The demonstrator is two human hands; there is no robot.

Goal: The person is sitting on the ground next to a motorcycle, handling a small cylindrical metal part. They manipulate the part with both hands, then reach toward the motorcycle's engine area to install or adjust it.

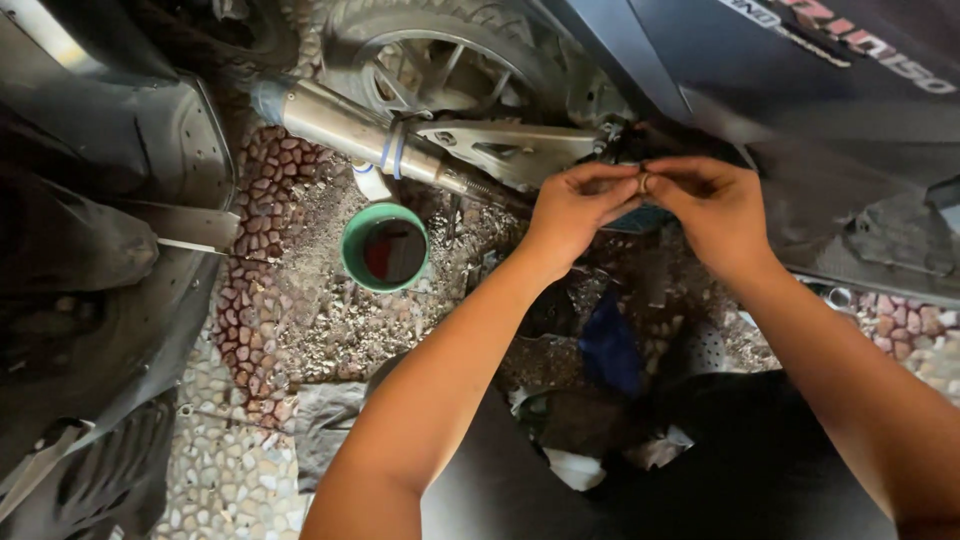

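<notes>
Both hands meet just under the dark scooter body [800,90], beside the rear wheel [440,60]. The left hand [575,205] and the right hand [715,205] pinch a small metal ring [643,183] between their fingertips, thumbs and forefingers closed on it from either side. The ring looks light, hard and stiff, and likely greasy, so it could slip. Being so small, it is best held by its outer edge with the fingertips, as it is now. A dropped ring would be hard to find on the pebbled floor [230,470]. A green tub [385,247] stands near the silver exhaust pipe [350,125], well apart from the hands.
</notes>
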